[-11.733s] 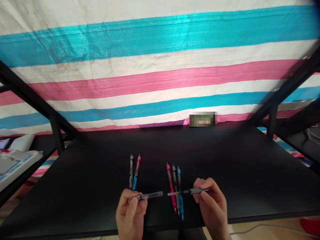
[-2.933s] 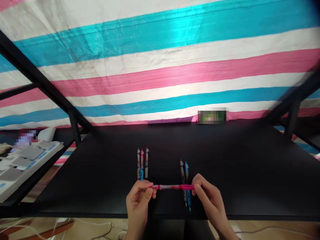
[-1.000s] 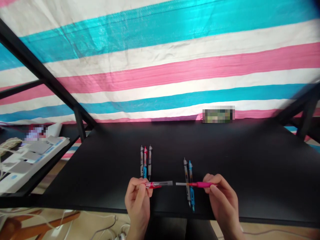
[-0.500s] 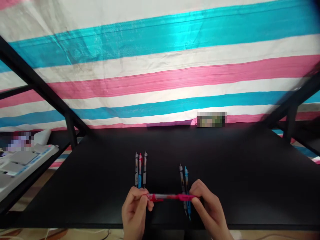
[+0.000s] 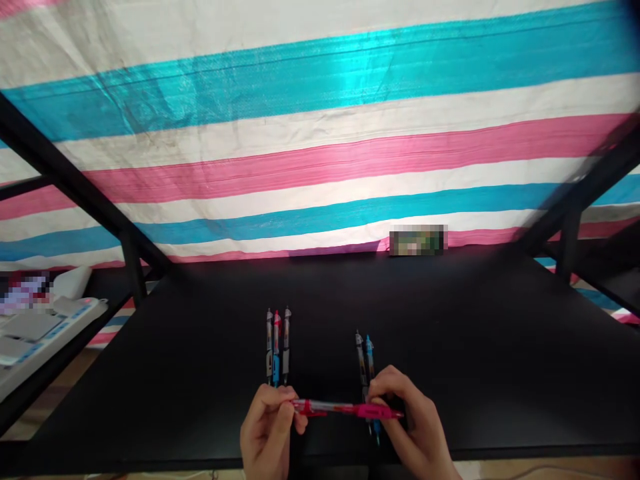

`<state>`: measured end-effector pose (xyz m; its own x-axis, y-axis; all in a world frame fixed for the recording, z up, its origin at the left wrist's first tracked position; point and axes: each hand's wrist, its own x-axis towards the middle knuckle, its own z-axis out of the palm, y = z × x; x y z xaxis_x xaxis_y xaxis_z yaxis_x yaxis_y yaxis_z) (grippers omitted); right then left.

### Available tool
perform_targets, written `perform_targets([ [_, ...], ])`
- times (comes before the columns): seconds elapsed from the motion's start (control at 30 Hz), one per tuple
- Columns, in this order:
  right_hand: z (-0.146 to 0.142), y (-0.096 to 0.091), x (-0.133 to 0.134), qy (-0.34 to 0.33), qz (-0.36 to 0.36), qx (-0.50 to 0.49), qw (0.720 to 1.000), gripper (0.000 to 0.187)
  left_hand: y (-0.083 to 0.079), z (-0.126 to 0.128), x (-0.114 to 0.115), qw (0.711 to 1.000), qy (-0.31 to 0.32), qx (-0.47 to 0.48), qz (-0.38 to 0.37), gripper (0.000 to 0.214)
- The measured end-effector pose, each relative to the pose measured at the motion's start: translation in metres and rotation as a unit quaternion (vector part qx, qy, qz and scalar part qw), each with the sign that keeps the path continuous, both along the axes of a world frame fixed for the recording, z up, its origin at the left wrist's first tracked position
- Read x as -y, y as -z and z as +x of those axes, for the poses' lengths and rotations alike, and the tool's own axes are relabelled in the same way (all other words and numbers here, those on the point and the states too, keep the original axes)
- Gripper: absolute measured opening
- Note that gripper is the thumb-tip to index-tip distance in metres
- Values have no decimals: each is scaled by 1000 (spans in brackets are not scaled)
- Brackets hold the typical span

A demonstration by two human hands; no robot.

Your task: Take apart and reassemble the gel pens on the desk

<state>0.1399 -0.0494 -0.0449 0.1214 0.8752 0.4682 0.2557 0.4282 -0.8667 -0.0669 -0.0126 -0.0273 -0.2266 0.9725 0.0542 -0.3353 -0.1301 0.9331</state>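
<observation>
A pink-red click pen is held level above the front of the black table. My left hand is closed on its clip end, thumb and fingers pinching it. Against the pink grip, my right hand has its thumb and index finger pinched, with the tip sticking out past them. Just beyond my left hand lie three pens: one with a grey grip, a red one with a blue grip, and another grey one. A dark grey pen and a blue pen lie partly hidden behind my right hand.
The black table has dark frame bars at both sides. Striped sheeting hangs behind it. At the left stands a white power strip. A small blurred-out object is at the table's back edge.
My right hand has shifted left along the pen's grip, so the tip now shows beyond the fingers. My left hand keeps its hold. The whole view has shifted slightly.
</observation>
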Motion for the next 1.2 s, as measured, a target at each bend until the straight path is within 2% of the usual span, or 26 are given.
perform_targets([
  [0.1, -2, -3, -1, 42, 30, -15, 999, 27, -1, -3, -4, 1000, 12, -3, 3, 26],
  [0.23, -2, -6, 0, 44, 12, -5, 999, 12, 2, -9, -11, 999, 19, -19, 38, 26],
  [0.3, 1, -5, 0, 34, -12, 7, 999, 20, 8, -10, -12, 999, 9, -16, 40, 25],
  [0.37, 2, -3, 1, 22, -21, 21, 999, 18, 16, -10, -11, 999, 3, -13, 36, 24],
  [0.5, 1, -1, 1, 44, -1, 5, 999, 21, 28, -12, -7, 1000, -7, -9, 28, 23],
  [0.57, 1, -2, 0, 28, -8, -11, 1000, 15, 26, -12, -7, 1000, -5, -11, 24, 24],
  [0.67, 2, -2, 0, -8, -27, 14, 1000, 19, 16, -10, -8, 999, -6, -17, 28, 26],
  [0.73, 4, -1, 0, 5, -17, 31, 999, 14, 8, -8, -9, 999, -6, -20, 33, 28],
  [0.8, 4, 0, 0, 25, 0, 26, 999, 19, 1, -6, -10, 999, -1, -21, 36, 29],
  [0.87, 4, -1, 0, 16, -7, 19, 1000, 12, -3, -4, -11, 999, 3, -22, 38, 29],
  [0.97, 5, -2, -1, -18, -30, 20, 999, 19, -5, -3, -11, 999, -1, -24, 38, 30],
  [1.13, 3, -3, 0, -18, -20, 16, 1000, 7, 1, -10, -10, 1000, 6, -7, 10, 29],
  [1.2, -1, -5, 1, -18, -38, 3, 999, 17, 4, -13, -8, 1000, 22, -6, -8, 30],
])
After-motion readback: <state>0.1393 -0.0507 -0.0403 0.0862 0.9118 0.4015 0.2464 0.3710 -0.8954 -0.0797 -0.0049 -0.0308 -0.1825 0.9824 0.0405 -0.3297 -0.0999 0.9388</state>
